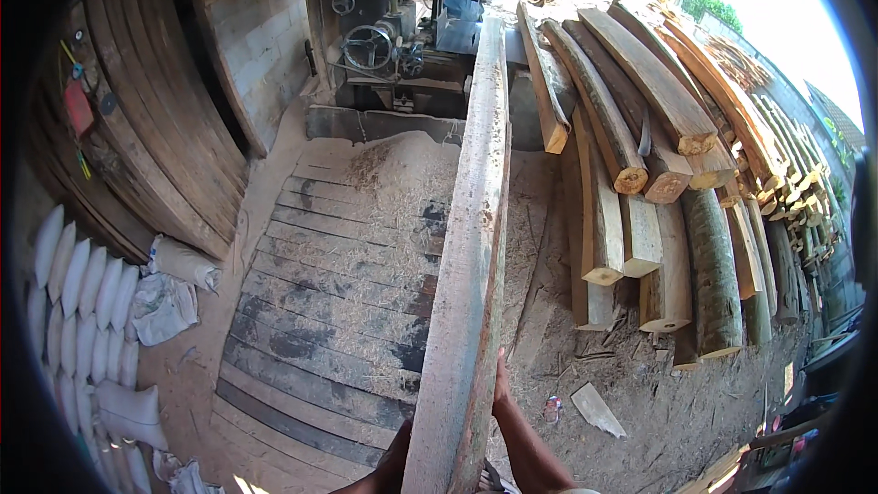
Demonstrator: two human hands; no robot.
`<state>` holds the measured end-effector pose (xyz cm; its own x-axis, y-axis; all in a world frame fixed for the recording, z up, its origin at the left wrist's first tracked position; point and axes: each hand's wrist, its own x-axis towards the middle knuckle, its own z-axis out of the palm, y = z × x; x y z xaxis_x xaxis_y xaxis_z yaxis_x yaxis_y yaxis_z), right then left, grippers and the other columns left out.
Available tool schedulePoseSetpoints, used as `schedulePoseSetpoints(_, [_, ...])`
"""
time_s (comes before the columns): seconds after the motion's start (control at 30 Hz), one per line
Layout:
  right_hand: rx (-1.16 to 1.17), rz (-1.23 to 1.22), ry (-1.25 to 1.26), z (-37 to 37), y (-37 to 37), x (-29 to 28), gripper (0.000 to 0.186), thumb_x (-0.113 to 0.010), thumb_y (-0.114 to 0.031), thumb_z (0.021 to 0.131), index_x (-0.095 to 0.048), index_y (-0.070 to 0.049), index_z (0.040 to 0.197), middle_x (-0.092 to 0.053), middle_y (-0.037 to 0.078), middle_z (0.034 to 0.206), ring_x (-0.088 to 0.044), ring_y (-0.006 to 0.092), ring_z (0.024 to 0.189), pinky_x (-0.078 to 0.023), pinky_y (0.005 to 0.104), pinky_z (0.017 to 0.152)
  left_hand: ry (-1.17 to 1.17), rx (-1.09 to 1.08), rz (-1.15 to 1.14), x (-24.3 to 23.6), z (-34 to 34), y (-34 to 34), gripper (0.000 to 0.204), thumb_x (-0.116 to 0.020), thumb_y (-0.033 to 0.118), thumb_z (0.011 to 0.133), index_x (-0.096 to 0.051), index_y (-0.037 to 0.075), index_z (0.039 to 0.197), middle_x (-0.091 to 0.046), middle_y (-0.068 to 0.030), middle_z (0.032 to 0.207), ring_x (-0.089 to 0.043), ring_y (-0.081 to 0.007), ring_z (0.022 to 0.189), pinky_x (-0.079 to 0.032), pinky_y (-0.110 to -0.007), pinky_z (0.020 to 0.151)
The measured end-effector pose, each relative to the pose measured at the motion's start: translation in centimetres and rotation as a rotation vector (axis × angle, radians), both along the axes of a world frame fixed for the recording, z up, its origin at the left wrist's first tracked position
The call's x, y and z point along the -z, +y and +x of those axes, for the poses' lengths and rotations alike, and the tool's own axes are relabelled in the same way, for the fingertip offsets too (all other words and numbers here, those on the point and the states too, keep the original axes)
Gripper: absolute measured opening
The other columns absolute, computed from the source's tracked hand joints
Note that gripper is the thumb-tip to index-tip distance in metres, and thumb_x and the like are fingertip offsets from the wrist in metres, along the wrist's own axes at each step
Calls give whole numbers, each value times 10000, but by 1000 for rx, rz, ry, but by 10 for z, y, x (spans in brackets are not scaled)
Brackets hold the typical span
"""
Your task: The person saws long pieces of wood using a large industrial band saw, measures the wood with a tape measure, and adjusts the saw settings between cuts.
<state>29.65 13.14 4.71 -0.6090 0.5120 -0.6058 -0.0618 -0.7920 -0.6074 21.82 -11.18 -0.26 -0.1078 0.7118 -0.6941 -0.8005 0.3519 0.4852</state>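
Note:
A long, pale sawn timber beam runs from close to my body away toward the machine at the far end. My left hand grips its left side near the close end, with the fingers mostly hidden by the wood. Farther along on the right side, my right hand is pressed to the beam, its fingers partly out of sight behind the edge. The beam's far end lies beside a large dark sawmill machine with a spoked handwheel.
Sawdust is heaped before the machine and scattered over the slatted wooden floor. Stacked logs and beams crowd the right side. Filled white sacks and leaning planks stand at left. A wood offcut lies at right.

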Motion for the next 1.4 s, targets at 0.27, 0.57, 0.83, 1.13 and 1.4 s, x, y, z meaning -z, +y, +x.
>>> schedulePoseSetpoints(0.27, [-15, -31, 68, -39, 50, 30, 861, -245, -726, 904, -297, -77, 1468, -418, 141, 1418, -443, 286, 1250, -356, 410, 1056, 12, -1, 3, 1, -36, 50, 687, -291, 604, 953, -408, 97, 1402, -535, -119, 1306, -548, -255, 1144, -435, -411, 984])
schedulePoseSetpoints(0.57, [-65, 33, 41, -92, 125, 27, 949, -301, -797, 838, -269, -105, 1486, -360, 133, 1467, -398, 312, 1279, -347, 434, 1051, 8, -24, -40, -4, -90, 125, 690, -297, 611, 950, -419, 98, 1396, -544, -120, 1294, -553, -252, 1130, -440, -405, 971])
schedulePoseSetpoints(0.83, [-88, 9, 14, -130, 177, 21, 955, -270, -793, 847, -210, -101, 1503, -313, 146, 1490, -359, 327, 1316, -313, 458, 1078, 4, -27, -77, -9, -132, 177, 693, -303, 616, 947, -428, 99, 1391, -551, -120, 1283, -558, -249, 1118, -445, -399, 960])
schedulePoseSetpoints(1.13, [-75, -49, -42, -175, 234, 3, 913, -221, -769, 874, -250, -93, 1487, -374, 148, 1446, -400, 312, 1288, -337, 433, 1071, -23, -49, -86, -11, -166, 231, 696, -309, 622, 944, -438, 100, 1385, -559, -121, 1271, -563, -246, 1105, -450, -392, 947])
schedulePoseSetpoints(1.4, [-52, -25, 18, -203, 294, 26, 925, -227, -777, 866, -231, -95, 1491, -363, 153, 1448, -400, 328, 1284, -339, 452, 1067, -48, -76, -90, -19, -195, 282, 698, -314, 628, 941, -447, 101, 1380, -566, -121, 1260, -568, -243, 1092, -454, -386, 936])
